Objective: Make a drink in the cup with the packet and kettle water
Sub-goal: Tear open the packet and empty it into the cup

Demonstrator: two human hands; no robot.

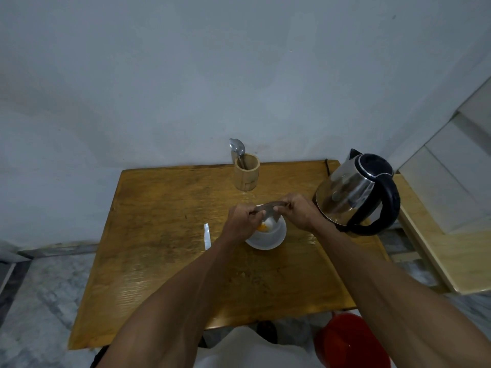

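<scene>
Both hands, left hand & right hand, pinch the packet over the white cup at frame centre. Orange powder sits in the cup. Wooden holder above holds spoons; kettle at right, lid shut.

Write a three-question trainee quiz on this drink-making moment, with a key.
1. True or false: the kettle is being tipped over the cup.
2. What do the left hand and right hand hold between them over the cup?
3. Where do the spoons stand? A) in the cup B) in the wooden holder C) flat on the table

Key:
1. False; it stands on the table, right of the cup, untouched.
2. The packet, with orange powder already in the cup.
3. B
</scene>
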